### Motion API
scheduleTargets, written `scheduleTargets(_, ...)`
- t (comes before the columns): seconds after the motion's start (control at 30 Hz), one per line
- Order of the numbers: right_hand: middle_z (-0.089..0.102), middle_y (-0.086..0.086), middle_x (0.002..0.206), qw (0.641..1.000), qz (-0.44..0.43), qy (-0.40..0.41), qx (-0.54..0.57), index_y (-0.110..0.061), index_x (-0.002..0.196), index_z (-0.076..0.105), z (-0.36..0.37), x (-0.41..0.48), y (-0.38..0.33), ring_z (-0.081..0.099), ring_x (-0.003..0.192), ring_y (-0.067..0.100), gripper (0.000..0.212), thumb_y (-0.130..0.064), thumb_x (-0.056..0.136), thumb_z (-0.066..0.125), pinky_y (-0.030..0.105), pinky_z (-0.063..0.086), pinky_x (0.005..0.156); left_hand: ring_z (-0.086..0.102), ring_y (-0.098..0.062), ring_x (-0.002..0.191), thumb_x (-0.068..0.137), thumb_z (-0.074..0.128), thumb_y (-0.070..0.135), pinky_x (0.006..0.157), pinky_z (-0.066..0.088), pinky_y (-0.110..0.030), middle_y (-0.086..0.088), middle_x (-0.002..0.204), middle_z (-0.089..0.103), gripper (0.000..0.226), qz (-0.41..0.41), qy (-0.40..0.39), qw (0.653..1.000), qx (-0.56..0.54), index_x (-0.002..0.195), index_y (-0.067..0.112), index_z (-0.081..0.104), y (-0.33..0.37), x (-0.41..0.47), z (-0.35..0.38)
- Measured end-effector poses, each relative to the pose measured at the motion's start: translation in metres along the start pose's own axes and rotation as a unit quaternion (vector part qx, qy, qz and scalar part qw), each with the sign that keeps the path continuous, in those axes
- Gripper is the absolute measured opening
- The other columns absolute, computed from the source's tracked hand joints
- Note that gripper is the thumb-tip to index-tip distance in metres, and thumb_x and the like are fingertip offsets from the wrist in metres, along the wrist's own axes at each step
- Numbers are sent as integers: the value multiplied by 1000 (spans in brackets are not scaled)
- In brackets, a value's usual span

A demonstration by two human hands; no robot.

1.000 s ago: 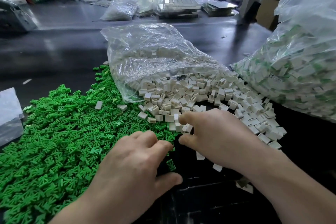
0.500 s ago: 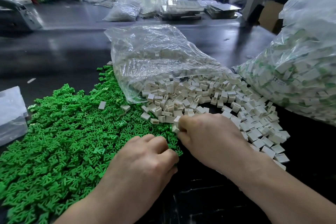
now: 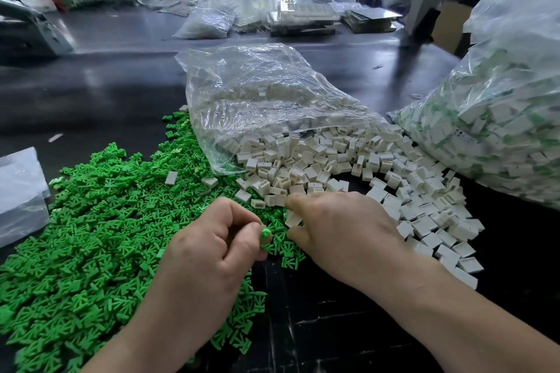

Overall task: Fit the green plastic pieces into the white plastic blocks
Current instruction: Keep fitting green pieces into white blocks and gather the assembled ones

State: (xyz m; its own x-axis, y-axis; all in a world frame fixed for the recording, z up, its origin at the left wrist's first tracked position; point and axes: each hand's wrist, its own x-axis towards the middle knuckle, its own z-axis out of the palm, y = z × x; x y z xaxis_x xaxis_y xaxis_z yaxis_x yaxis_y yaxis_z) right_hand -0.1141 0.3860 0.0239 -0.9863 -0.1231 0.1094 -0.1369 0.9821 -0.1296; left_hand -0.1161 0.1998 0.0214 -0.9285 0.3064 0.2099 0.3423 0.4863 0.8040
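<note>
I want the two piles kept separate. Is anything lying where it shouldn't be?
Yes: one white block and a second block lie on the green pile, beside the bag and apart from the white heap. Nothing looks damaged.

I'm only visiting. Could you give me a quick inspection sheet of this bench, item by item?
Surface: dark, glossy table.
Job's things: green pieces heaped at left; white blocks spilling from a clear bag; full bag at right, white with green showing inside.
Clutter: plastic sheet at the left edge; stray block on the green heap.
Hands: left hand pinches a green piece; right hand pinches a white block.
Cables: nothing seen.
Surroundings: trays and more bags on the far bench.
</note>
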Motion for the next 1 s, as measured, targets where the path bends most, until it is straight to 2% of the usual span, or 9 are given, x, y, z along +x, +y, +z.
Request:
scheduleTargets(0.07, 70, -5, 104, 1000, 5, -25, -3, -29, 118, 59, -3, 1, -1, 65, 92, 26, 22, -39, 99, 54, 31, 39, 61, 69, -13, 70, 78, 50, 60, 60, 58, -35, 16, 82, 72, 22, -12, -5, 999, -45, 91, 45, 60, -1, 1, 0)
scheduleTargets(0.2, 63, -3, 90, 998, 18, -64, 0, -26, 94, 51, -3, 6, -2, 58, 83, 29, 7, -31, 99, 51, 32, 40, 58, 71, -10, 77, 70, 57, 58, 70, 56, -19, 6, 86, 74, 29, -37, -26, 989, -143, 95, 44, 65, -7, 4, 2)
scheduleTargets(0.4, 63, -4, 85, 999, -2, 37, 26, -21, 107, 58, 1, 0, 4, 54, 72, 22, 17, -29, 97, 47, 31, 41, 56, 73, -20, 84, 72, 67, 46, 71, 57, -21, -4, 95, 75, 30, -66, -44, 959, -272, 101, 38, 71, -10, 7, 0)
scheduleTargets(0.53, 59, -6, 66, 981, 41, 32, 189, -24, 90, 62, -5, -1, 9, 54, 58, 10, 9, -30, 92, 56, 30, 47, 52, 72, -25, 89, 75, 75, 40, 71, 58, -26, -8, 99, 75, 29, -95, -43, 941, -323, 104, 33, 73, -11, 10, 0)
scheduleTargets(0.6, 61, -6, 62, 921, 85, -15, 381, -24, 82, 63, -11, -3, 10, 49, 47, 6, 9, -28, 90, 60, 26, 42, 42, 72, -28, 91, 74, 78, 36, 70, 58, -28, -12, 100, 74, 32, -106, -43, 931, -347, 105, 29, 74, -12, 10, 1)
scheduleTargets(0.67, 60, -1, 61, 800, 109, -82, 585, -22, 78, 64, -15, -5, 7, 43, 40, 11, 11, -19, 88, 62, 21, 33, 35, 72, -31, 95, 77, 74, 35, 72, 59, -30, -15, 101, 73, 29, -113, -45, 919, -374, 105, 26, 74, -12, 11, 3)
scheduleTargets(0.73, 59, 5, 62, 705, 114, -125, 689, -17, 82, 65, -17, -4, 2, 39, 37, 12, 4, -15, 84, 63, 16, 28, 35, 71, -32, 97, 80, 72, 37, 74, 59, -31, -16, 103, 73, 28, -108, -49, 912, -392, 106, 26, 73, -11, 10, 5)
scheduleTargets(0.8, 58, 6, 62, 668, 112, -146, 721, -16, 85, 64, -16, -4, -2, 38, 37, 12, 7, -14, 79, 61, 15, 26, 35, 71, -31, 97, 77, 70, 38, 76, 59, -32, -15, 103, 74, 32, -95, -42, 916, -387, 106, 26, 73, -9, 9, 7)
scheduleTargets(1.0, 58, 9, 62, 637, 120, -148, 747, -19, 87, 74, -14, -2, -4, 38, 36, 13, 23, -10, 74, 56, 15, 26, 36, 73, -21, 87, 78, 65, 30, 72, 57, -21, -3, 96, 75, 22, -48, -5, 943, -329, 98, 33, 74, 0, 3, 8)
